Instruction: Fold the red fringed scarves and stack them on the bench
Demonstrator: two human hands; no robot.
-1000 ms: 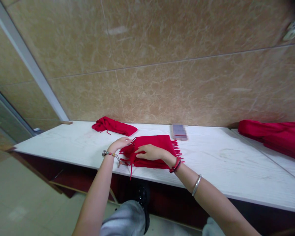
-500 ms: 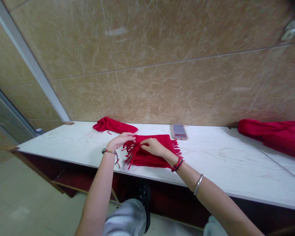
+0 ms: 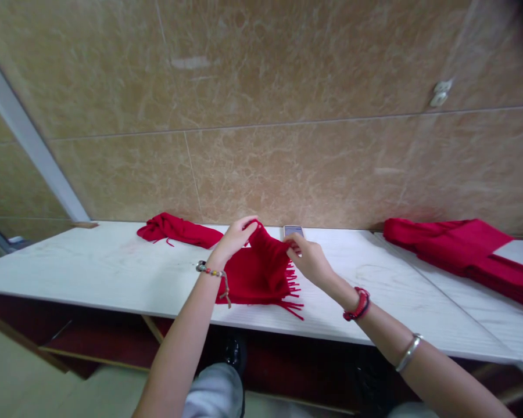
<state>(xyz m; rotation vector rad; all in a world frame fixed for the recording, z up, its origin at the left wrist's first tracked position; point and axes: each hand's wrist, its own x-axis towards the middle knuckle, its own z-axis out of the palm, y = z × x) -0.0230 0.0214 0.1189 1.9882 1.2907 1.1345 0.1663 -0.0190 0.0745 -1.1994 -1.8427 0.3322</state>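
A red fringed scarf (image 3: 253, 273) lies folded on the white counter in front of me, with its far edge lifted. My left hand (image 3: 237, 235) pinches the raised edge near the far left corner, thumb and fingers closed on the cloth. At the far right corner my right hand (image 3: 307, 255) grips the same scarf between thumb and fingertips. Tassels hang out on the scarf's right side. Partly hidden behind the raised cloth is a phone (image 3: 293, 231).
The white counter (image 3: 353, 296) runs along a tan marbled wall (image 3: 287, 168). Another red scarf (image 3: 178, 229) lies bunched at the back left. Folded red cloth (image 3: 448, 244) lies on the right. A wall socket (image 3: 441, 93) is high on the right. Dark shelves (image 3: 100, 342) sit below the counter.
Both hands have moved onto the scarf's far edge and raised it; the right hand went from the left fringe to the right corner. The view has turned right.
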